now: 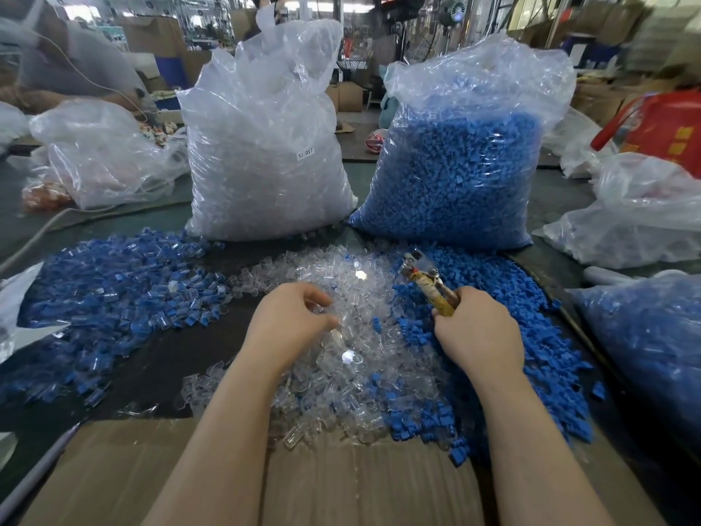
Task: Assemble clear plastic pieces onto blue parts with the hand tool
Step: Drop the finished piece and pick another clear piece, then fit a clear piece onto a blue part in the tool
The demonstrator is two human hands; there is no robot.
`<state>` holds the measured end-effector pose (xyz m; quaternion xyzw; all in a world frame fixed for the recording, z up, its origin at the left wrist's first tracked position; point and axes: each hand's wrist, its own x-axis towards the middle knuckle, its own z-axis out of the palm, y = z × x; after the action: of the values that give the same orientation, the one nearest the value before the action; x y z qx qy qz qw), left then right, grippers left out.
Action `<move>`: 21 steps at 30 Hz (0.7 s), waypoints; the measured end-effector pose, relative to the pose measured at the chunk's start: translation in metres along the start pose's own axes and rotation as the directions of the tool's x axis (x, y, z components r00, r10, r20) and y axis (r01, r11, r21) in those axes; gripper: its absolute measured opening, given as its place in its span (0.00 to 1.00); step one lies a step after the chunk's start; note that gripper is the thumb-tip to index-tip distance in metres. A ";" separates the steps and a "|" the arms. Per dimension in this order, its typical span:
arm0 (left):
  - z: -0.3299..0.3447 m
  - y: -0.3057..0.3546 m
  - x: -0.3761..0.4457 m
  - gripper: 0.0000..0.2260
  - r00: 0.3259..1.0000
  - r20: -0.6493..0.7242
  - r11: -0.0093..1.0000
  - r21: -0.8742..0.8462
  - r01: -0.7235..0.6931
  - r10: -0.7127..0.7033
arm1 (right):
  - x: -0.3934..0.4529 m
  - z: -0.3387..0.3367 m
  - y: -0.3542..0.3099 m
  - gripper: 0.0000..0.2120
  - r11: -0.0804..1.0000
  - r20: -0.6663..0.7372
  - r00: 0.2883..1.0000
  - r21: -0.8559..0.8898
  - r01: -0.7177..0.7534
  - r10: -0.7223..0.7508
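Two tall sacks stand at upper centre of the frame: the bag of clear pieces (261, 146) on the left, touching the bag of blue parts (462, 161) on the right — both full, probably heavy as bulk, and they wall off the far side of the work area. Below them the dark table (159, 354) carries three loose spreads: finished blue-and-clear assemblies (113, 298) at mid left, the clear pile (341, 358) at centre, the blue pile (504, 320) at centre right, the last two mingling where they meet. A cardboard sheet (121, 472) covers the bottom edge of the frame; some pieces have spilled onto it. Open room is scarce — only a bare strip of table between the assemblies and the clear pile, lower left of centre. More bags crowd the far right and upper left. The right hand (478, 332) is clamped around the taped handles of the hand tool (428, 282), whose metal head points up-left over the blue pile. The left hand (292, 317) sits in the clear pile with fingers curled; it appears to pinch a clear piece, though the piece is hard to separate from the pile. Judgement: single pieces are light, rigid, smooth and likely slippery; best pinched across the flat sides, fingertip grip, modest squeeze from the tool.
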<state>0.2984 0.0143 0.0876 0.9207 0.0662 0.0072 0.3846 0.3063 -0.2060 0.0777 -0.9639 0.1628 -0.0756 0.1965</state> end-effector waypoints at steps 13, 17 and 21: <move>0.001 0.006 0.000 0.04 0.997 -0.001 0.997 0.000 -0.071 0.071 | 0.006 0.006 -0.002 0.05 0.930 -0.061 0.997 0.362 0.061 -0.042; 0.009 0.014 -0.004 0.10 0.997 -0.009 0.994 0.090 -0.070 0.071 | 0.003 0.005 -0.004 0.02 0.859 -0.056 0.993 0.498 0.115 -0.100; 0.008 0.017 -0.005 0.08 0.996 0.009 0.991 0.108 -0.084 0.083 | 0.001 0.004 -0.006 0.03 0.827 -0.060 0.989 0.544 0.146 -0.135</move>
<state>0.2956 -0.0039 0.0937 0.9421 0.0269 0.0176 0.3338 0.3103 -0.1994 0.0764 -0.8763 0.0652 -0.1422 0.4556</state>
